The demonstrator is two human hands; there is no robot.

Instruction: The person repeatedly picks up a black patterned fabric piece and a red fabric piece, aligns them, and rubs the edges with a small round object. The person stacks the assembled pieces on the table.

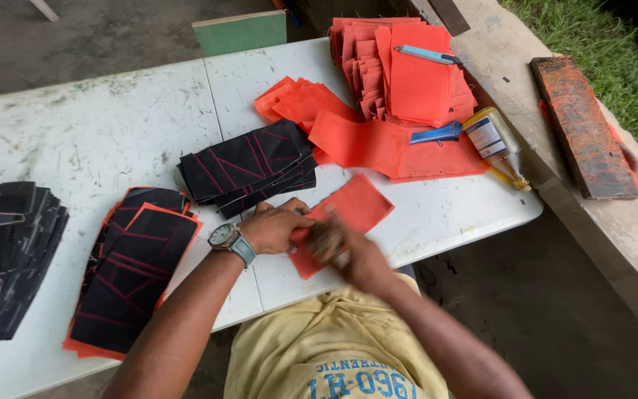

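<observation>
An orange sheet [348,214] is pinned flat on a white folding table [112,125] near its front edge, directly before a seated person in a yellow shirt [334,347]. The sheet is pressed down by the left hand [278,225], fingers curled over its near corner, a wristwatch [227,238] worn at the wrist. A small brown object [325,240] is gripped in the right hand [348,255] and held against the sheet; the hand is blurred, and what the object is cannot be told.

Three groups of black pieces with red lines are counted on the table: one fanned stack [249,166] just behind the left hand, one stack backed in orange [131,270] to the left of the forearm, and one pile [5,251] at the far left edge. Orange material is seen in two masses: a tall stack of cut pieces [407,81] at the back right, and loose sheets [356,137] spread between that stack and the black fan. One light-blue knife [428,54] is laid on top of the tall stack, one blue tool [437,134] on the loose sheets, and one yellowish bottle [495,144] is lying on its side at the table's right edge.

Bare tabletop is left open along the centre and back left. One weathered plank [581,129] is rested on the concrete ledge [629,229] to the right, well apart from the hands.
</observation>
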